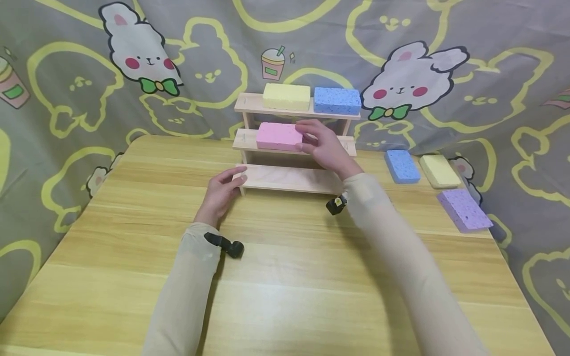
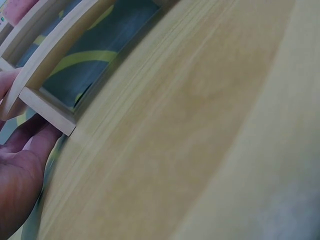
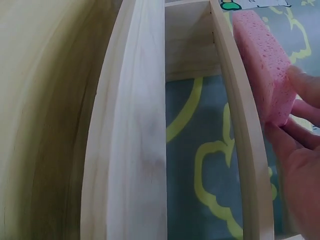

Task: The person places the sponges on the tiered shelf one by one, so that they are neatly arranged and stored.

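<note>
A pink sponge (image 1: 278,136) lies on the middle tier of a three-tier wooden shelf (image 1: 289,179). My right hand (image 1: 327,148) pinches this sponge by its right end, thumb at the front and fingers over the top and back. In the right wrist view the pink sponge (image 3: 265,65) sits along the tier, fingertips on its near end. At the lower left, my left hand (image 1: 218,193) grips the left end of the shelf's bottom tier. The left wrist view has that hand (image 2: 20,175) at the board's corner, with fingers around the upright.
On the top tier sit a yellow sponge (image 1: 286,97) and a blue sponge (image 1: 337,101). Right of the shelf, another blue sponge (image 1: 402,166), a yellow one (image 1: 439,171) and a purple sponge (image 1: 464,210) lie on the wooden table (image 1: 276,277). A patterned curtain (image 1: 320,29) hangs behind.
</note>
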The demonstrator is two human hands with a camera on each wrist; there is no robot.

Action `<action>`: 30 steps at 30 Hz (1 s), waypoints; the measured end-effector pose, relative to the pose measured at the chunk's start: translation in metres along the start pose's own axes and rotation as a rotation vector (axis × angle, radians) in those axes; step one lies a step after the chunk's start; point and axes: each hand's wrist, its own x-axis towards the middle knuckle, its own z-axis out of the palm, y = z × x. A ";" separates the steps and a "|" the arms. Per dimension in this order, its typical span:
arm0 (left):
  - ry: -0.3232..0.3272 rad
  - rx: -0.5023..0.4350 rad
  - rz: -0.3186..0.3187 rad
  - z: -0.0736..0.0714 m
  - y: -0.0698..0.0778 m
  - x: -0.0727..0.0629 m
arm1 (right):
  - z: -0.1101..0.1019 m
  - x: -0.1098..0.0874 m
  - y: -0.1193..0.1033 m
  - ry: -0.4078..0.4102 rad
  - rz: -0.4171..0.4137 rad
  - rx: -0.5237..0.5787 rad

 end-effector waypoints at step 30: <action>0.005 0.015 -0.024 0.001 0.002 -0.001 | -0.045 -0.049 -0.004 0.069 0.024 -0.104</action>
